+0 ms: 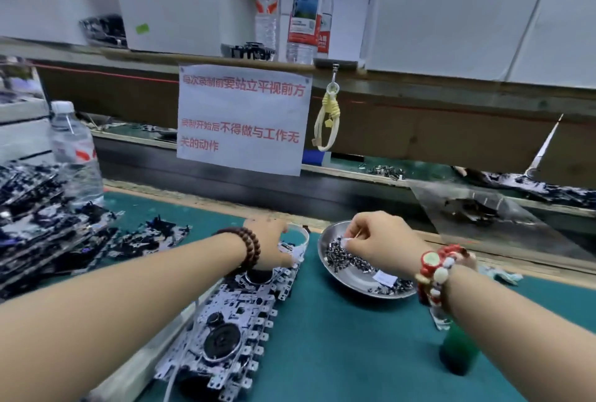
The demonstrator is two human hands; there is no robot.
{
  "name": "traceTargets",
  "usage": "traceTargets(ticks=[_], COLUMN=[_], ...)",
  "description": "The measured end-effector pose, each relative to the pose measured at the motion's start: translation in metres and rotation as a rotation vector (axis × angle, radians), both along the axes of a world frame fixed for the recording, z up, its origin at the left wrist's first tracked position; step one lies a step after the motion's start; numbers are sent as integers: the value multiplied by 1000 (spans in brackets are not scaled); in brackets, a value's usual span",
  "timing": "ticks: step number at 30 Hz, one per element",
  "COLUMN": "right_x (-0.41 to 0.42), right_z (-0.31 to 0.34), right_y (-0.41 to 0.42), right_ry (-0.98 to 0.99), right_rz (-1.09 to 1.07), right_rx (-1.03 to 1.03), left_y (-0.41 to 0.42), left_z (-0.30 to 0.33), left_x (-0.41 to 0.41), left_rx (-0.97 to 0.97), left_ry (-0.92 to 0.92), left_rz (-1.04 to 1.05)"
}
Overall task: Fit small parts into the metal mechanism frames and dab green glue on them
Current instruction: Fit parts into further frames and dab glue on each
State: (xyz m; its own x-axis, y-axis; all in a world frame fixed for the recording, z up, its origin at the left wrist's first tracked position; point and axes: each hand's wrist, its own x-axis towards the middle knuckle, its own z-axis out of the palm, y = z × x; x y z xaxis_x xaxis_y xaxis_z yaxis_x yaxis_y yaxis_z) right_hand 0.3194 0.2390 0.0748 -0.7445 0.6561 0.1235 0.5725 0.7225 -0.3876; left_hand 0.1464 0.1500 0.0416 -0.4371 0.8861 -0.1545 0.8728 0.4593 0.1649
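A row of metal mechanism frames (238, 311) lies overlapped on the green mat, running from the lower middle up toward my left hand. My left hand (269, 240) rests on the far end of that row, its fingers curled down over the top frame. A round steel dish (351, 279) to the right holds a heap of small black parts (342, 256). My right hand (383, 237) is over the dish, fingers pinched together at the parts, with a thin stick showing between them. A green glue bottle (458, 353) stands under my right forearm.
Piles of more frames (42, 224) cover the left side of the mat beside a water bottle (75, 156). A paper notice (242, 118) hangs from the shelf ahead, with bottles and white boxes on top. A conveyor channel runs behind the mat.
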Motion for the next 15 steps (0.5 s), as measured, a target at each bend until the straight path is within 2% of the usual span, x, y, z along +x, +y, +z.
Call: traceTargets(ticks=[5,8,15], right_x=[-21,-23,-29], right_z=[-30,-46,-68], right_y=[6,19,50], right_ry=[-97,-163,-136], right_rz=[-40,-73,-152], right_rx=[58,54,-61], left_y=[2,4,10], left_z=[-22,-29,-31], left_x=[-2,-3,-3], left_rx=[-155,-129,-69], left_ry=[-9,-19,-62], left_rz=[64,90,109])
